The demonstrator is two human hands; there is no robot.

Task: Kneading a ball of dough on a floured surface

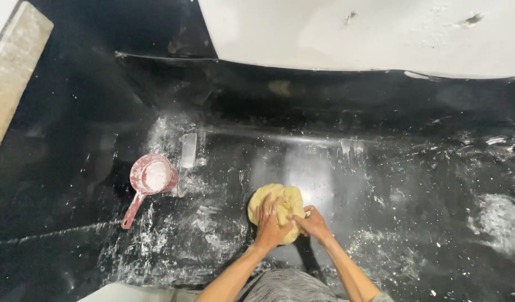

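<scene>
Head view: the camera looks straight down at a dark, shiny counter.
Dough: a round lump of yellow dough sits on the black counter, near the person, a bit right of the middle.
Left hand: the left hand lies flat on top of the dough, fingers spread and pressing down on it.
Right hand: the right hand is at the near right edge of the dough, fingers curled onto it and pinching the edge.
Hands together: the two hands touch each other on the near side of the dough.
Cup: a pink measuring cup with a long handle stands to the left of the dough, well apart from it. It is full of white flour.
Scraper: a flat metal scraper lies just beside the cup, on its far right side.
Flour: white flour dust is spilled over the counter near the cup and the dough.
Wall: a white wall runs along the far side.
</scene>
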